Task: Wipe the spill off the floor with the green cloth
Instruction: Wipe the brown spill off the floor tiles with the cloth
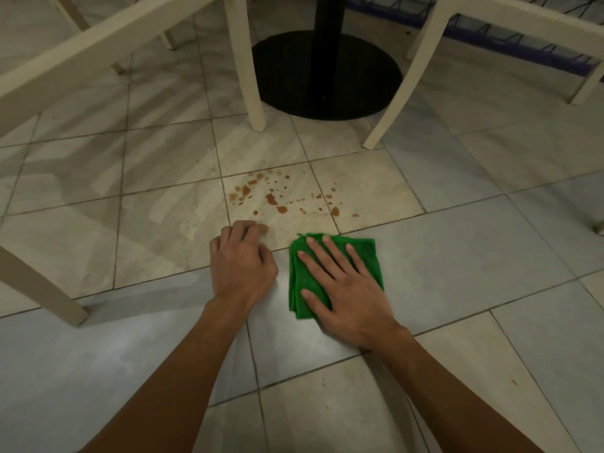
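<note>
1. Green folded square cloth [340, 273], soft and napped, lies flat under the right hand [346, 289], whose spread fingers press it to the grey tiled floor [490, 256].
2. Brown droplet spill [277, 197] sits just beyond the fingertips, seemingly unwiped.
3. Left hand [243, 256], fingers curled and holding nothing, braces beside the cloth.
4. Next: slide the cloth forward over the drops.

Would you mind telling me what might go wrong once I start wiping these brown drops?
The spill is scattered drops crossing a grout line, so one pass of the green cloth under the right hand may smear it or leave residue in the grout. The left hand rests on the floor close to the nearest drops and may drag through them. A white chair leg stands just beyond; a long stroke might hit it.
</note>
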`<state>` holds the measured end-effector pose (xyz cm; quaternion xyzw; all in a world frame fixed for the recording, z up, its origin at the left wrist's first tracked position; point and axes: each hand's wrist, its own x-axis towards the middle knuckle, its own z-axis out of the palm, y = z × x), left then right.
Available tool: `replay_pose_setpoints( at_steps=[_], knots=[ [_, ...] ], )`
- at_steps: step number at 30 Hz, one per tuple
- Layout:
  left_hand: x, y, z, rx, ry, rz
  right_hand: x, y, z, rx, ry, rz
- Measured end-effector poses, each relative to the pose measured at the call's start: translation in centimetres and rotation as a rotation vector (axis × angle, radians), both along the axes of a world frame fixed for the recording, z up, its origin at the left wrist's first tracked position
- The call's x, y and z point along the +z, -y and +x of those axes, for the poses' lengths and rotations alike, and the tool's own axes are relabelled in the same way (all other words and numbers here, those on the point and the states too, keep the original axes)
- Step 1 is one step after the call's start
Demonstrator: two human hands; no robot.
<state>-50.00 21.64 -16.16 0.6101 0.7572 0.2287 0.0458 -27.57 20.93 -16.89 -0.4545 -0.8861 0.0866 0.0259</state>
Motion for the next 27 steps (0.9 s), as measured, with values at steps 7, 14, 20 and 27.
replay_pose_setpoints(
  at_steps=[7, 14, 20, 27],
  knots=[
    [-0.4, -1.0, 1.4, -0.122, -0.005, -0.036, -0.3, -1.0, 4.1, -0.29, -0.02, 0.01],
    [-0.3, -1.4, 1.7, -0.102, -0.099, -0.092, -0.1, -4.4, 0.1, -0.356, 0.029, -0.048],
    [-0.2, -1.5, 1.2, -0.124, -0.143, -0.087, -0.2, -0.7, 2.6, -0.23, -0.025, -0.006],
    [-0.1, -1.4, 0.9, -0.124, -0.129, -0.096, 0.0, -1.8, 3.2, -0.16, 0.001, 0.008]
  ],
)
